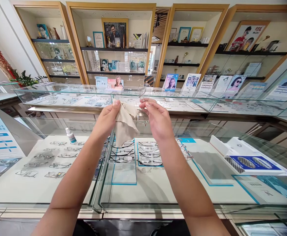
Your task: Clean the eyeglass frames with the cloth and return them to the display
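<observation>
My left hand (pixel 108 118) pinches a beige cleaning cloth (pixel 126 126) with a zigzag edge, which hangs down below the fingers. Thin-rimmed eyeglasses (pixel 142 118) are held at the middle between the fingertips of my right hand (pixel 160 118). One round lens shows below those fingers and the other above, so the frame is turned upright. Cloth and lens are close side by side; whether they touch I cannot tell. Both hands are raised over the glass display counter (pixel 143 206).
Rows of eyeglasses (pixel 149 154) lie inside the counter. A small white spray bottle (pixel 71 135) stands on the left glass top. To the right is a white and blue display card (pixel 254 162). Another glass showcase (pixel 71 100) runs behind, with shelves (pixel 113 49) against the wall.
</observation>
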Tool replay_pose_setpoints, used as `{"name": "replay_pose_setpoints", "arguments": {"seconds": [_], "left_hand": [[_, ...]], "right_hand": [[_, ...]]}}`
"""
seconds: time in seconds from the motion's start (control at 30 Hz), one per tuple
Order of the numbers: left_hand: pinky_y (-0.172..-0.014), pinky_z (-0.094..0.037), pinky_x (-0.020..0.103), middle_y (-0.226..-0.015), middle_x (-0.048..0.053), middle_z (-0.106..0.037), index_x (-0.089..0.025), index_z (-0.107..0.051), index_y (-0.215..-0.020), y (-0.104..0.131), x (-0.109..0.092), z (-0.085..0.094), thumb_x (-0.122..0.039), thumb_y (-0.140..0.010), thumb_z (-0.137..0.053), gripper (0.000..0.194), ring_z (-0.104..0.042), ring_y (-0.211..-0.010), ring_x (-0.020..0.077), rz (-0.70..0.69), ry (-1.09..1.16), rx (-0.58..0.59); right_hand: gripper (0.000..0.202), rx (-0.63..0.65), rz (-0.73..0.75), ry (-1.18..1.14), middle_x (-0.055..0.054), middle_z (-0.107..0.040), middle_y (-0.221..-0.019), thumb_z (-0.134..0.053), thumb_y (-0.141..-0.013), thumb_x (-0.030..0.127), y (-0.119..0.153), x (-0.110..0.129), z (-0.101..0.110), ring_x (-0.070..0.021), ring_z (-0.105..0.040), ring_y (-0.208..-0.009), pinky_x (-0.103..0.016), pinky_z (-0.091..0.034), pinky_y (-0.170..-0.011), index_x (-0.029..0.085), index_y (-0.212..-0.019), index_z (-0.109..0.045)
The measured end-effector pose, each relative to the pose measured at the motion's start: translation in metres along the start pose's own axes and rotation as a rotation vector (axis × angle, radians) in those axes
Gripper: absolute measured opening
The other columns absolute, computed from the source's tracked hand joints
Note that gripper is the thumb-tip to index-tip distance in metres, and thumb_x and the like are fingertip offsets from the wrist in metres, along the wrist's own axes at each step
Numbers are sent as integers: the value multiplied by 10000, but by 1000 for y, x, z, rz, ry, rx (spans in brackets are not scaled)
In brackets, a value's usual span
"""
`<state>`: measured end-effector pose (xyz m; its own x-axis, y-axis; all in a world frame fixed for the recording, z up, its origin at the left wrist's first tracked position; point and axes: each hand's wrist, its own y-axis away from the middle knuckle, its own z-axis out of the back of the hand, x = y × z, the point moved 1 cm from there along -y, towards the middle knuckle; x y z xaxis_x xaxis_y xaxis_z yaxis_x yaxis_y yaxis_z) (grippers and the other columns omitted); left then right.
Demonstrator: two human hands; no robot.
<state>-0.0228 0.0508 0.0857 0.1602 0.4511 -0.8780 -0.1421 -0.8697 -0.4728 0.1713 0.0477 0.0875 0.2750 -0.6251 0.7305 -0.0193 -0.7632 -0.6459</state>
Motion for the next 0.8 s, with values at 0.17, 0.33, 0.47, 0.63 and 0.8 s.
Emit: {"name": "replay_pose_setpoints", "arguments": {"seconds": [0.17,0.33,0.47,0.63,0.8], "left_hand": [[-633,-591,326,-716,84,-750,-188,-775,-921,-3,-6,8,-771,-921,-716,586,-777,-798,255,20,81,23],[-664,-615,322,-803,104,-783,-185,-795,-951,0,-10,12,-763,-923,-721,583,-782,-856,251,44,66,117],[-721,-633,335,-843,105,-788,-174,-809,-1011,1,-11,11,-767,-921,-721,606,-780,-897,252,64,58,188],[-760,-629,335,-844,99,-787,-185,-818,-1113,2,-14,9,-780,-915,-716,635,-783,-948,261,72,46,173],[-795,-623,331,-835,106,-796,-192,-832,-1180,1,-16,13,-784,-894,-732,665,-789,-966,268,113,50,186]], "right_hand": [[152,213,-65,143,-32,-750,-1350,-751,-953,383,0,0,2,-265,-605,-1453,-533,-488,-1261,329,-868,-865],[170,319,-72,178,-45,-741,-1375,-742,-983,375,1,0,0,-260,-584,-1498,-552,-450,-1302,321,-874,-861],[169,385,-92,164,-54,-727,-1406,-755,-979,387,1,1,1,-266,-583,-1505,-554,-405,-1328,295,-887,-861],[182,442,-142,211,-56,-707,-1392,-745,-990,381,3,1,0,-262,-600,-1447,-550,-433,-1289,283,-884,-857],[201,491,-136,233,-48,-712,-1207,-719,-997,371,3,0,-1,-221,-673,-1228,-505,-485,-1220,285,-868,-847]]}}
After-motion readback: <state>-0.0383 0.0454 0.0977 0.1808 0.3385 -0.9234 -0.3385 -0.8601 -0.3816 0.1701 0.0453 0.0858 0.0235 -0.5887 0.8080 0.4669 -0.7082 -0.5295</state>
